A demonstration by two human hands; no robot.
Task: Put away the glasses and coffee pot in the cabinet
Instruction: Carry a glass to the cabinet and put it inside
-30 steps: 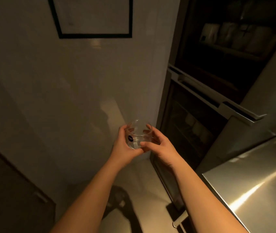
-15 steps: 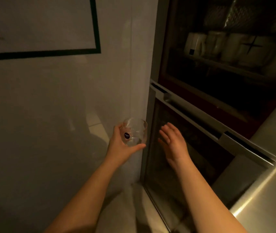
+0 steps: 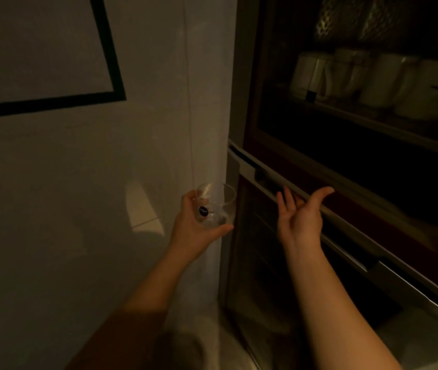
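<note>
the left hand holds a clear tumbler glass, fingers and thumb curled round its lower half, a small dark sticker facing the camera. the glass sits near the middle of the view, just at the cabinet's left edge, not yet inside. at about three o'clock from it, the right hand is empty, palm up, fingers spread and straight, near the handle rail of the lower cabinet door. that door looks shut, so opening it seems the step in hand. white mugs stand on the upper shelf at one o'clock. no coffee pot shows. judged from this, nothing visible is stowed yet: this glass, any others and the pot remain.
</note>
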